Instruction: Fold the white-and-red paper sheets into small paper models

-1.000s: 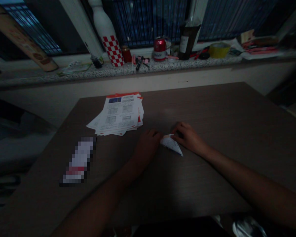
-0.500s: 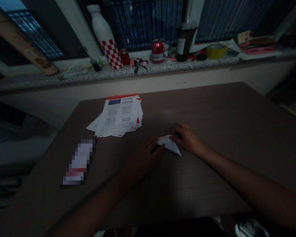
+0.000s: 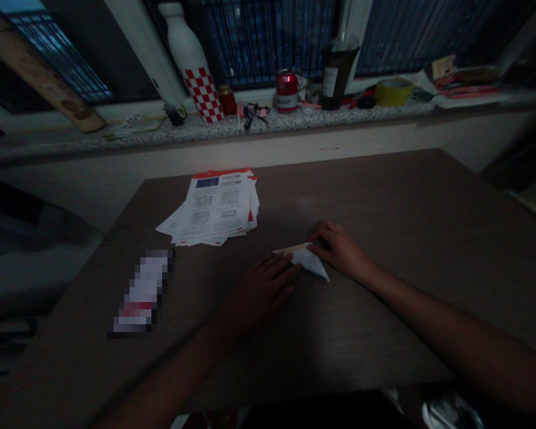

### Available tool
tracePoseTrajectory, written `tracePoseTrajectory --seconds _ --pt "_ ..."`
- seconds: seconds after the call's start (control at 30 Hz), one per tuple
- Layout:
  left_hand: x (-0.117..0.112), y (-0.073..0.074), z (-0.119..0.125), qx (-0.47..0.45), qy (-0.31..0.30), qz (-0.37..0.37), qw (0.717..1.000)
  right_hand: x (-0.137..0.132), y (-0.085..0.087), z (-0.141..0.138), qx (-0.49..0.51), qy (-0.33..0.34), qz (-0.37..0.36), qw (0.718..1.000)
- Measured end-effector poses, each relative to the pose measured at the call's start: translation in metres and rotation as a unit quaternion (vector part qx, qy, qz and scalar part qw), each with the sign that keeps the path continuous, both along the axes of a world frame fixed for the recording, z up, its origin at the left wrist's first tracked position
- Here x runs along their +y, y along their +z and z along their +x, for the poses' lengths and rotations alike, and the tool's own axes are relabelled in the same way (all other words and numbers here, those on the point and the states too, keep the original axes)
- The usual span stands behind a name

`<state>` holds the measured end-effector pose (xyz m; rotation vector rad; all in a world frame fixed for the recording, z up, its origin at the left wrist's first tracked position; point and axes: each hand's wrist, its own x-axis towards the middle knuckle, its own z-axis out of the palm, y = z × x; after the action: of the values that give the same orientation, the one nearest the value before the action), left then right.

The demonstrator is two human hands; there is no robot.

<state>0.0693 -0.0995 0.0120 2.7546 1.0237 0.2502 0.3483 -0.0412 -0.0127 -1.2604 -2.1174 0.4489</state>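
A small folded piece of paper (image 3: 311,262), roughly triangular, lies on the brown table (image 3: 384,214) between my hands. My left hand (image 3: 270,280) rests flat with its fingers stretched over the paper's left part, hiding some of it. At the paper's upper right corner, the thumb and bent fingers of my right hand (image 3: 335,247) pinch the edge. One corner of the paper points towards me on the right.
A stack of printed sheets (image 3: 214,208) lies at the back left. Nearer on the left is a blurred-out phone-like object (image 3: 143,292). Along the windowsill stand a checkered white bottle (image 3: 203,89), a red can (image 3: 286,92), a dark cup (image 3: 333,80) and yellow tape (image 3: 393,92).
My left hand has slid slightly down and its fingers lie flatter, uncovering more of the paper's upper left edge. My right hand stays at the same corner.
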Motion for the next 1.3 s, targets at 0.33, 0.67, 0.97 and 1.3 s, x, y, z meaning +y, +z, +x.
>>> tracePoseTrajectory --seconds 0.33,0.67,0.97,1.3 --pt "0.0 -0.001 -0.001 -0.005 -0.001 -0.003 1.0 0.0 0.001 0.001 -0.001 0.001 -0.008 1.0" --pt "0.001 -0.002 0.001 0.007 -0.001 0.001 1.0 -0.016 0.021 0.007 -0.032 0.07 0.009 0.997" --pt "0.002 -0.003 0.0 0.005 0.0 0.016 1.0 -0.086 0.022 0.016 -0.179 0.178 0.044 0.967" --pt "0.001 -0.005 0.002 0.008 0.001 0.021 1.0 -0.084 0.011 0.024 -0.181 0.182 0.035 0.966"
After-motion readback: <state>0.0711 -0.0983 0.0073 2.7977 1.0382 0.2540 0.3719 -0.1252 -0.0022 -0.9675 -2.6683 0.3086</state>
